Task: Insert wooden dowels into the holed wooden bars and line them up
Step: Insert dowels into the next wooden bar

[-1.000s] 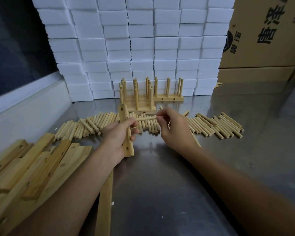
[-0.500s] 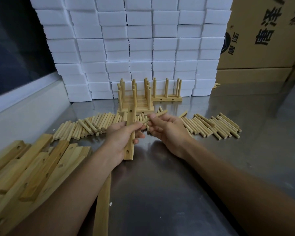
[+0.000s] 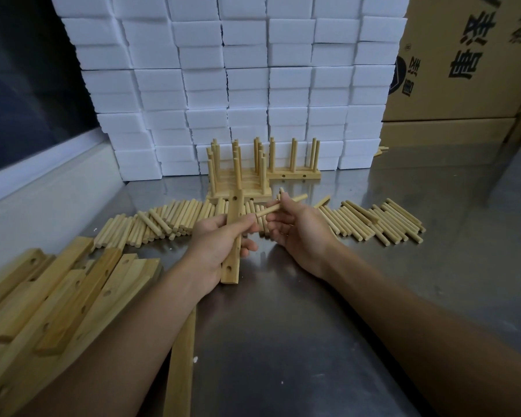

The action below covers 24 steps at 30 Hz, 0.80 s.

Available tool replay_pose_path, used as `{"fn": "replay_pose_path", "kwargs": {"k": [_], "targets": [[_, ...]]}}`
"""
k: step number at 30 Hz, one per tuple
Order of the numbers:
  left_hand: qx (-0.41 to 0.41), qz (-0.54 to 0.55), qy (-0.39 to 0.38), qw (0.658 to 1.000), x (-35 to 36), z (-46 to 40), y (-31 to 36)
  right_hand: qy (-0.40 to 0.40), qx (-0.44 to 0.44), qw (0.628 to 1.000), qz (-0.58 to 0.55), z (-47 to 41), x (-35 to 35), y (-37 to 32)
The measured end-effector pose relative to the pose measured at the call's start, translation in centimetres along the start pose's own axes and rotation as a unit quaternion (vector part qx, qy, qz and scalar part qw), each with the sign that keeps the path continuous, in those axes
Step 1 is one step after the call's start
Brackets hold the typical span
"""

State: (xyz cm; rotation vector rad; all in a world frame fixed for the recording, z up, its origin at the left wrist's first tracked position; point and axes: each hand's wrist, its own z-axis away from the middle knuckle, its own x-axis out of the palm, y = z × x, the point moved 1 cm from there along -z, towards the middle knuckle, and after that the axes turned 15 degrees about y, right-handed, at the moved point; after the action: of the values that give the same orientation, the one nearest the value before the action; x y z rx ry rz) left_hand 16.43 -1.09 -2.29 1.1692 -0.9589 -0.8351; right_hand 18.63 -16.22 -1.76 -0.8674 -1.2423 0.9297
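My left hand [image 3: 220,245] grips a holed wooden bar [image 3: 233,236] held lengthwise above the steel table, its holes facing right. My right hand [image 3: 295,227] pinches a wooden dowel [image 3: 278,206] that points left toward the bar, its tip just short of it; a second dowel end shows above the fingers. Loose dowels [image 3: 373,221] lie in a row across the table behind my hands. Further back stand finished bars with upright dowels [image 3: 241,173], lined up together, and one more [image 3: 294,167] to their right.
A pile of holed bars [image 3: 51,296] lies at the left, and a single bar [image 3: 182,362] under my left forearm. White foam blocks [image 3: 238,79] are stacked at the back, cardboard boxes [image 3: 463,70] at the right. A raised ledge [image 3: 42,188] borders the table's left.
The dowel has come away from the bar's upper hole and my right hand has turned palm-up, holding it lower and tilted. The bar has dropped slightly toward me.
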Motion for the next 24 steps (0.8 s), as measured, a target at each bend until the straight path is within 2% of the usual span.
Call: {"fn": "replay_pose_path", "kwargs": {"k": [8, 14, 24], "targets": [[-0.015, 0.007, 0.013, 1.0, 0.05, -0.12, 0.16, 0.015, -0.019, 1.0, -0.016, 0.1, 0.02, 0.0], [-0.028, 0.016, 0.018, 0.999, 0.05, -0.01, 0.26, 0.04, 0.02, 0.997, -0.069, 0.21, 0.07, -0.12], [-0.027, 0.009, 0.011, 1.0, 0.12, -0.29, 0.01, 0.028, 0.004, 1.0, 0.004, -0.07, 0.19, 0.23]]}}
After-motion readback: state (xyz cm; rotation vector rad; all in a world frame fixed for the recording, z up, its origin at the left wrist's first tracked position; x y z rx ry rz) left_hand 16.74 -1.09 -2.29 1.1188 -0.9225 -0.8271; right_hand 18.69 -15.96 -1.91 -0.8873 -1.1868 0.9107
